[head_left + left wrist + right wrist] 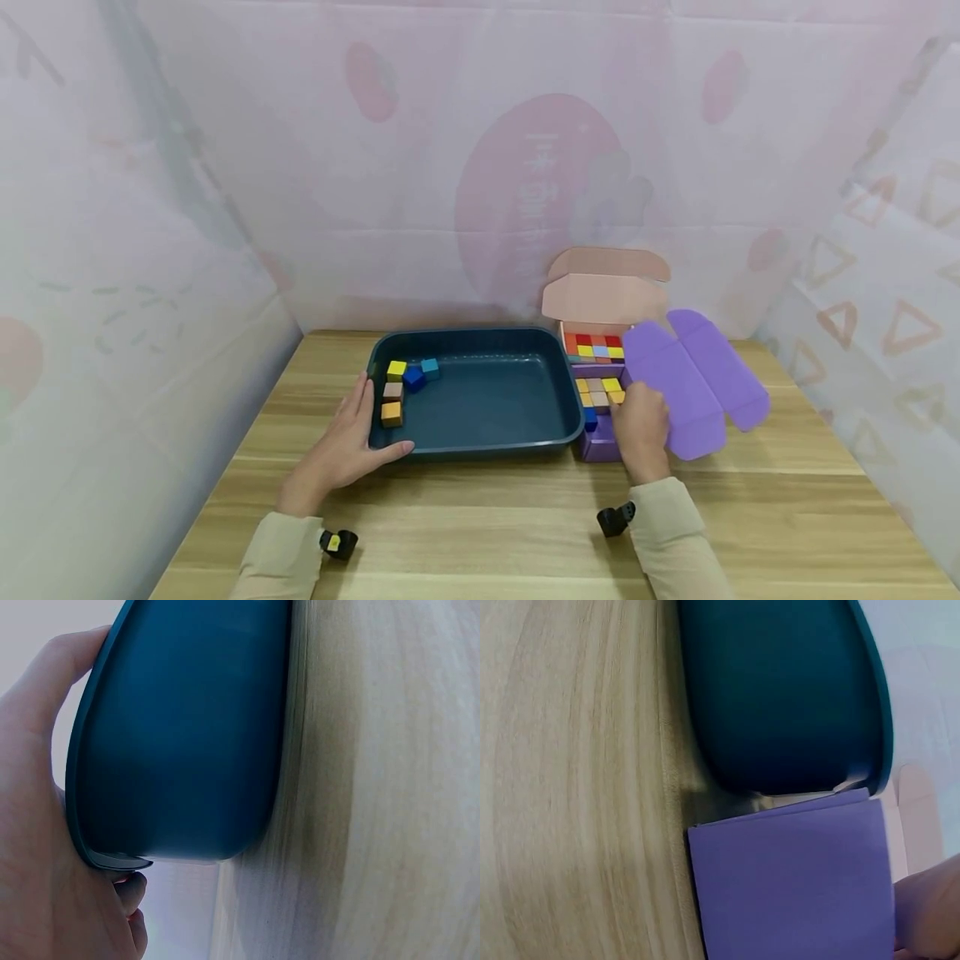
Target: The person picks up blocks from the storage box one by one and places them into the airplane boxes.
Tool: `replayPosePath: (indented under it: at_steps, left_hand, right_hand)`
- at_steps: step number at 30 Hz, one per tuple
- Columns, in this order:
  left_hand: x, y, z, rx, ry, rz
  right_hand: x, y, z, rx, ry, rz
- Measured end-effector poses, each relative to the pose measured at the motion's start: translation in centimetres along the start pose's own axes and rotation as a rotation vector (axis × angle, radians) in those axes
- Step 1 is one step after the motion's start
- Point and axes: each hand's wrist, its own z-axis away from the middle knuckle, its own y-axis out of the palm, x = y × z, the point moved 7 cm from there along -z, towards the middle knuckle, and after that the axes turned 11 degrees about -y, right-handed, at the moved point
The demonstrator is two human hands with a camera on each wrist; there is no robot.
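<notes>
My left hand (pixel 341 437) holds the front left corner of a dark teal tray (pixel 480 451), its thumb on the front rim and its fingers along the left side. In the left wrist view the thumb touches the rim and some fingertips show past the corner. Inside the tray lie a yellow cube, a dark blue cube (pixel 414 380), a light blue cube (pixel 430 369), a tan cube and an orange cube (pixel 392 414). My right hand (pixel 642 423) reaches into a purple box (pixel 602 451), pinching a yellow cube (pixel 617 397) beside other cubes; the hand hides most fingers.
The purple box's lid (pixel 686 387) lies open to the right. Behind that box, an open pink box (pixel 600 298) holds several red, yellow, orange and blue cubes. The wooden table (pixel 487 525) meets patterned cloth walls (pixel 420 167) at the back and sides.
</notes>
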Motion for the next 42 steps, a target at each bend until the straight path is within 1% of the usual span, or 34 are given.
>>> replayPosePath:
  at_steps: [8,12,20,22,24,28,30,33,36,37,39,42]
  left_hand:
    - [-0.2,0.0,0.1,0.0,0.011,0.011]
    - [-0.1,0.0,0.1,-0.004,0.009,0.01]
    - [-0.1,0.0,0.1,-0.002,0.005,0.0]
    - [-0.1,0.0,0.1,-0.001,0.004,0.0]
    - [0.0,0.0,0.1,0.001,0.003,0.001]
    - [0.0,0.0,0.0,0.002,0.002,0.002]
    - [0.0,0.0,0.0,0.0,0.003,0.0]
    - [0.0,-0.1,0.0,-0.007,0.006,-0.002]
    - [-0.1,-0.1,0.0,-0.007,0.009,-0.003]
    - [-0.2,-0.1,0.0,-0.006,0.011,-0.002]
    - [-0.3,-0.1,0.0,-0.003,0.013,-0.001]
    - [-0.6,0.0,-0.1,-0.001,0.018,0.002]
  right_hand:
    - [-0.6,1.0,-0.2,0.064,0.019,0.015]
    - [-0.6,1.3,-0.3,0.096,0.023,0.004]
    - [-0.4,1.5,-0.1,0.222,0.039,-0.029]
    - [-0.3,1.4,-0.1,0.235,0.037,-0.032]
    - [-0.1,1.0,-0.1,0.227,0.029,-0.038]
    - [1.1,-0.2,-0.4,0.173,-0.023,-0.069]
    - [2.2,-1.0,-0.7,0.15,-0.064,-0.086]
    - [4.1,-1.8,-1.2,0.142,-0.135,-0.106]
    - [6.0,-2.2,-1.6,0.172,-0.198,-0.137]
    - [6.7,-2.1,-1.7,0.186,-0.222,-0.162]
    - [7.9,-1.8,-1.7,0.22,-0.273,-0.235]
    - [9.3,-0.5,-1.3,0.285,-0.346,-0.339]
